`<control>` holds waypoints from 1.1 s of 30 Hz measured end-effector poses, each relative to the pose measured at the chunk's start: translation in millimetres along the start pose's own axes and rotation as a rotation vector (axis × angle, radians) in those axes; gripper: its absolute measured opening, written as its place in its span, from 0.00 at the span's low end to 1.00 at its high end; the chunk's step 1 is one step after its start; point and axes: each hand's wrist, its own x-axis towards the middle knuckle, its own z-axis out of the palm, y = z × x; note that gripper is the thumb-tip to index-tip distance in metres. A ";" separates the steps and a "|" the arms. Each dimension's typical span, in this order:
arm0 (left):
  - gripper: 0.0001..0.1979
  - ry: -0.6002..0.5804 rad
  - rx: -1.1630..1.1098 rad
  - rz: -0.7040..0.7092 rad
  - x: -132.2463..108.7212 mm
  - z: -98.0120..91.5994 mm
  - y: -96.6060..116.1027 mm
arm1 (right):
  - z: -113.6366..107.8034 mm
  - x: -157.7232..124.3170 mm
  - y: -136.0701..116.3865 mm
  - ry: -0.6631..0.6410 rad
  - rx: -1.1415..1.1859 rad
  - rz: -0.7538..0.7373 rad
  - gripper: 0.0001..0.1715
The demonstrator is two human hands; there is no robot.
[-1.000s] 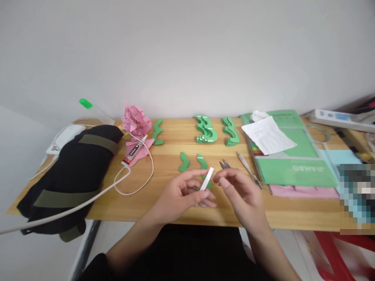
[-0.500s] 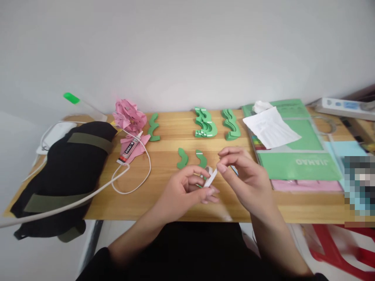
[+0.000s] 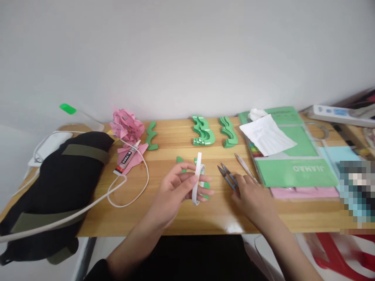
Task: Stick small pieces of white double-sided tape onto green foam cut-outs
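Evidently, the left hand [image 3: 172, 188] pinches the tape roll [image 3: 195, 190] above the desk [image 3: 131, 220], perhaps keeping its loose end clear; the right hand [image 3: 254, 199] covers the rear of the scissors [image 3: 227, 175], its grip impossible to tell.

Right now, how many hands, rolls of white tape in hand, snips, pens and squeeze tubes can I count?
Hands: 2, the left hand and the right hand
White tape roll in hand: 1
Snips: 1
Pen: 1
Squeeze tube: 1
Total: 6
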 end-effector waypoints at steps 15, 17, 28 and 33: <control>0.13 -0.153 0.029 -0.012 -3.7 3.7 5.1 | -40.4 -7.5 4.2 0.085 1.009 -0.359 0.22; 0.12 -0.170 0.040 -0.018 -4.2 4.5 4.6 | -49.3 -7.4 -2.4 0.073 1.006 -0.377 0.24; 0.10 -0.245 0.065 -0.035 -6.7 3.5 2.2 | -57.1 -4.3 -7.7 0.094 0.991 -0.369 0.25; 0.10 -0.249 0.073 -0.037 -6.8 2.9 1.1 | -59.4 -4.0 -8.6 0.094 1.011 -0.383 0.25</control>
